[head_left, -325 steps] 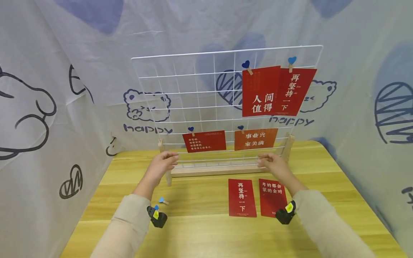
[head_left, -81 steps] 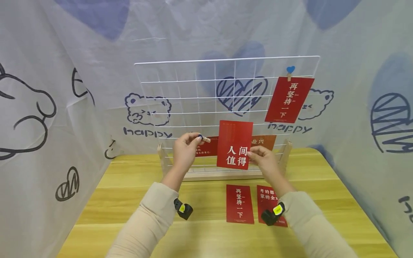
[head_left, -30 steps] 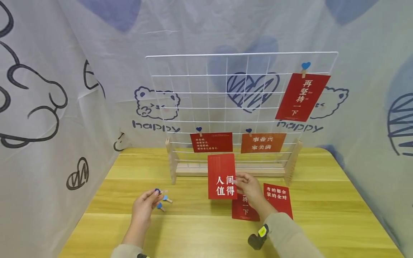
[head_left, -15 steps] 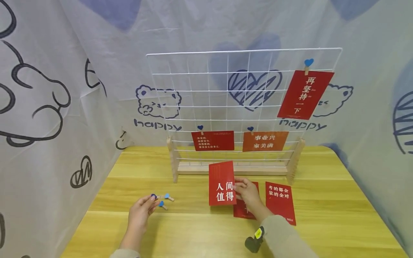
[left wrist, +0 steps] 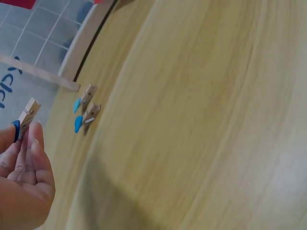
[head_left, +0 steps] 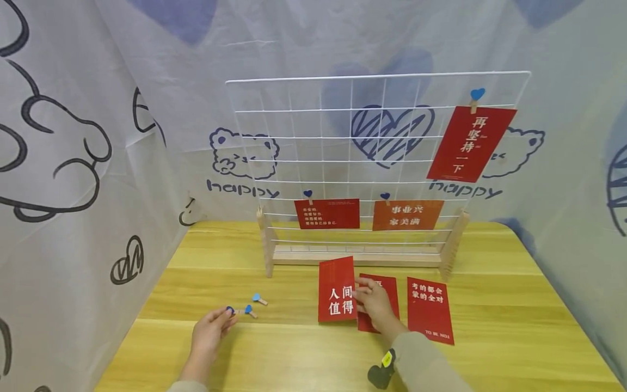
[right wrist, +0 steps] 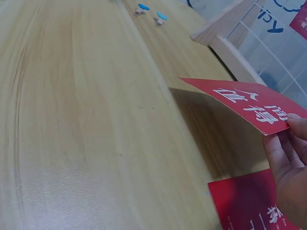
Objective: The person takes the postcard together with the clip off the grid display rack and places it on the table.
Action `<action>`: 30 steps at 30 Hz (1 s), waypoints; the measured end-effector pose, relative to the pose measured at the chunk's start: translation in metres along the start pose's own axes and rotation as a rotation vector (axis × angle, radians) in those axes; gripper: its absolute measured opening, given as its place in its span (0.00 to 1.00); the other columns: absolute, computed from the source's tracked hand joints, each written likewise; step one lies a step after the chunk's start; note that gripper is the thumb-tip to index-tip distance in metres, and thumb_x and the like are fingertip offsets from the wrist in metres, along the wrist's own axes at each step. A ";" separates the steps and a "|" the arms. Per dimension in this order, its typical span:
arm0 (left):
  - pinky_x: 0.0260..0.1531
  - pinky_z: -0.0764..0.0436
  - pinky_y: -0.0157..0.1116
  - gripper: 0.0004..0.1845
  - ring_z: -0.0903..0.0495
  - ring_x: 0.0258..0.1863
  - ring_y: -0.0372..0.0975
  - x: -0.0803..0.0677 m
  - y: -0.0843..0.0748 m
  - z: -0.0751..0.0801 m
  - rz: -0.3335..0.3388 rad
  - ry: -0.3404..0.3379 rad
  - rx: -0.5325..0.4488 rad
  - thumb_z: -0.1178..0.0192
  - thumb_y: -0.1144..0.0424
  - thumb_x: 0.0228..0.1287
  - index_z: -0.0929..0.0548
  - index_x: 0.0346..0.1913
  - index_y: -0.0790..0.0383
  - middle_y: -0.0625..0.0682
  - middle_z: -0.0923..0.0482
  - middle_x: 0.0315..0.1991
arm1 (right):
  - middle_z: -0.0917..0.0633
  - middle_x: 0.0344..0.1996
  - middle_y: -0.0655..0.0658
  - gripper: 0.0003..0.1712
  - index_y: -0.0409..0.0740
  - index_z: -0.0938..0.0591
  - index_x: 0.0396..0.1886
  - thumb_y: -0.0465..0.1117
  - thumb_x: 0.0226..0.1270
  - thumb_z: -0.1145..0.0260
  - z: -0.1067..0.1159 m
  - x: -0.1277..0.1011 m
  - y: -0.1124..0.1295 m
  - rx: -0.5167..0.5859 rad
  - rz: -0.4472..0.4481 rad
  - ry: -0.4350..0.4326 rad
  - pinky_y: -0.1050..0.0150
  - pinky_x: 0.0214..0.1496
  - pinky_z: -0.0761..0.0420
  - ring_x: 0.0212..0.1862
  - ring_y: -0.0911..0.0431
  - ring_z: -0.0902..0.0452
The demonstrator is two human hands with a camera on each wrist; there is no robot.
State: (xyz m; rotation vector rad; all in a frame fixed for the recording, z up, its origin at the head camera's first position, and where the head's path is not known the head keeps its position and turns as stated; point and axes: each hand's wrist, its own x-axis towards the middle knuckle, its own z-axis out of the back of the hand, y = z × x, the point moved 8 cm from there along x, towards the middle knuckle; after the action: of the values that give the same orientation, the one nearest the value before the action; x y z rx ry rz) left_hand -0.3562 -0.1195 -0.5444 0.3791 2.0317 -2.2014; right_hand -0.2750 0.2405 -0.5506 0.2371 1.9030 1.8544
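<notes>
My left hand [head_left: 209,333] pinches a small wooden clothespin [left wrist: 29,111] with a dark blue heart between thumb and forefinger, low over the table's left side. Two more clothespins with lighter blue hearts, one nearer [left wrist: 89,115] and one farther [left wrist: 86,97], lie on the wood just past it. My right hand [head_left: 377,302] grips the right edge of a red card [head_left: 336,291] with white characters. In the right wrist view that card is tilted above the tabletop and casts a shadow. Under the right hand lies another red card [head_left: 390,291], partly covered by it.
A white wire grid [head_left: 338,148] in a wooden stand [head_left: 362,258] rises at the back. Clipped on it are a tall red card [head_left: 471,144], a wide red card [head_left: 327,214] and an orange card [head_left: 407,215]. One more red card [head_left: 430,310] lies at right.
The red card came off the grid's top with its dark blue clothespin. Since then both hands have come down toward the table, the left one leftward, near the loose clothespins.
</notes>
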 end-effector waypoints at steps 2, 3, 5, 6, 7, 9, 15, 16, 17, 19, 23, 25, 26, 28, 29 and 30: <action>0.37 0.24 0.30 0.19 0.21 0.31 0.35 0.002 0.005 0.003 0.003 -0.003 -0.005 0.43 0.60 0.55 0.29 0.46 0.71 0.51 0.21 0.33 | 0.22 0.36 0.41 0.20 0.36 0.31 0.53 0.32 0.60 0.44 0.000 0.000 -0.003 -0.024 -0.006 0.003 0.61 0.31 0.22 0.33 0.55 0.25; 0.36 0.24 0.30 0.20 0.21 0.30 0.34 0.002 0.005 0.004 0.006 0.001 0.004 0.43 0.60 0.55 0.29 0.47 0.71 0.49 0.21 0.32 | 0.22 0.36 0.41 0.20 0.36 0.31 0.53 0.32 0.60 0.45 -0.001 0.000 -0.003 -0.033 -0.006 0.006 0.61 0.32 0.22 0.33 0.54 0.25; 0.35 0.24 0.31 0.20 0.22 0.29 0.34 0.000 0.005 0.006 0.018 0.002 0.025 0.44 0.62 0.56 0.30 0.48 0.74 0.49 0.21 0.31 | 0.23 0.37 0.40 0.20 0.37 0.31 0.53 0.32 0.60 0.45 -0.001 0.000 -0.006 -0.043 -0.009 0.008 0.61 0.32 0.22 0.34 0.54 0.25; 0.35 0.24 0.31 0.21 0.22 0.29 0.35 -0.002 0.003 0.006 0.021 0.006 0.043 0.45 0.63 0.57 0.32 0.49 0.76 0.51 0.22 0.31 | 0.22 0.37 0.40 0.20 0.37 0.31 0.53 0.32 0.60 0.45 -0.001 0.000 -0.007 -0.045 -0.010 0.007 0.62 0.32 0.22 0.33 0.54 0.25; 0.35 0.24 0.32 0.22 0.22 0.29 0.36 -0.004 0.000 0.006 0.021 0.006 0.065 0.46 0.65 0.58 0.34 0.50 0.79 0.52 0.22 0.32 | 0.22 0.37 0.40 0.20 0.36 0.31 0.53 0.32 0.60 0.45 -0.001 0.000 -0.008 -0.041 -0.012 0.008 0.62 0.31 0.22 0.33 0.54 0.25; 0.34 0.24 0.31 0.19 0.22 0.28 0.35 -0.003 0.006 0.008 0.052 -0.015 0.088 0.45 0.65 0.57 0.31 0.47 0.77 0.50 0.22 0.30 | 0.22 0.36 0.40 0.20 0.36 0.30 0.53 0.31 0.59 0.45 -0.002 0.001 -0.010 -0.037 -0.011 0.009 0.62 0.30 0.22 0.32 0.54 0.25; 0.30 0.24 0.30 0.17 0.23 0.26 0.34 0.000 0.014 0.010 0.071 -0.036 0.101 0.46 0.66 0.57 0.30 0.46 0.77 0.51 0.22 0.28 | 0.22 0.35 0.40 0.19 0.34 0.30 0.51 0.30 0.58 0.44 -0.006 0.004 -0.016 -0.044 -0.009 0.014 0.64 0.27 0.23 0.30 0.56 0.26; 0.31 0.24 0.30 0.18 0.23 0.26 0.35 -0.001 0.012 0.009 0.062 -0.025 0.105 0.46 0.66 0.58 0.31 0.46 0.78 0.52 0.22 0.29 | 0.22 0.35 0.40 0.19 0.33 0.30 0.51 0.30 0.58 0.44 -0.007 0.004 -0.017 -0.049 -0.008 0.013 0.64 0.26 0.23 0.30 0.56 0.26; 0.31 0.24 0.30 0.18 0.22 0.26 0.35 -0.001 0.012 0.008 0.065 -0.019 0.106 0.47 0.67 0.58 0.31 0.46 0.79 0.52 0.22 0.29 | 0.21 0.34 0.40 0.18 0.34 0.29 0.50 0.30 0.58 0.44 -0.007 0.004 -0.018 -0.052 -0.013 0.007 0.64 0.26 0.23 0.30 0.56 0.26; 0.32 0.24 0.31 0.17 0.22 0.27 0.36 -0.002 0.011 0.008 0.067 -0.001 0.122 0.48 0.67 0.59 0.32 0.46 0.80 0.53 0.22 0.30 | 0.21 0.34 0.41 0.18 0.34 0.29 0.50 0.30 0.58 0.44 -0.007 0.004 -0.019 -0.066 -0.022 0.002 0.64 0.26 0.23 0.30 0.56 0.26; 0.35 0.24 0.34 0.17 0.22 0.28 0.37 -0.001 0.013 0.009 0.088 0.007 0.160 0.49 0.67 0.60 0.31 0.46 0.79 0.54 0.22 0.31 | 0.22 0.33 0.41 0.18 0.34 0.29 0.50 0.30 0.58 0.44 -0.007 0.002 -0.021 -0.100 -0.035 -0.012 0.64 0.26 0.22 0.30 0.55 0.26; 0.35 0.24 0.35 0.16 0.22 0.29 0.38 0.001 0.015 0.011 0.094 0.011 0.183 0.49 0.67 0.60 0.31 0.46 0.79 0.54 0.21 0.31 | 0.21 0.33 0.40 0.18 0.33 0.29 0.49 0.29 0.57 0.43 -0.008 0.000 -0.021 -0.106 -0.033 -0.008 0.64 0.26 0.23 0.30 0.55 0.26; 0.35 0.24 0.35 0.17 0.22 0.29 0.38 0.002 0.017 0.011 0.097 0.009 0.194 0.49 0.67 0.60 0.30 0.46 0.79 0.55 0.22 0.31 | 0.21 0.33 0.40 0.18 0.32 0.29 0.49 0.29 0.56 0.43 -0.009 0.000 -0.020 -0.104 -0.033 -0.004 0.64 0.25 0.23 0.29 0.55 0.26; 0.34 0.24 0.35 0.17 0.23 0.28 0.37 0.005 0.020 0.012 0.101 0.003 0.221 0.49 0.67 0.60 0.30 0.46 0.79 0.55 0.22 0.31 | 0.21 0.33 0.38 0.18 0.30 0.29 0.48 0.28 0.56 0.43 -0.010 -0.001 -0.020 -0.102 -0.032 0.009 0.64 0.24 0.23 0.27 0.56 0.26; 0.34 0.23 0.35 0.17 0.23 0.28 0.37 0.006 0.021 0.013 0.102 0.003 0.231 0.49 0.67 0.60 0.31 0.46 0.79 0.55 0.22 0.31 | 0.22 0.33 0.38 0.18 0.29 0.30 0.48 0.28 0.55 0.43 -0.011 -0.002 -0.019 -0.097 -0.031 0.017 0.64 0.23 0.23 0.27 0.56 0.26; 0.34 0.23 0.35 0.17 0.23 0.28 0.37 0.007 0.022 0.013 0.102 0.001 0.236 0.49 0.67 0.60 0.31 0.46 0.80 0.56 0.23 0.32 | 0.22 0.33 0.37 0.19 0.29 0.30 0.48 0.27 0.55 0.43 -0.011 -0.002 -0.019 -0.091 -0.034 0.021 0.64 0.23 0.23 0.26 0.56 0.26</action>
State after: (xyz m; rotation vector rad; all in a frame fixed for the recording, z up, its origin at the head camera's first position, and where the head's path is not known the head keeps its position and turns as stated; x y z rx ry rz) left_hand -0.3592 -0.1341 -0.5666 0.4954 1.7141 -2.3826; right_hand -0.2746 0.2281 -0.5690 0.1556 1.8193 1.9225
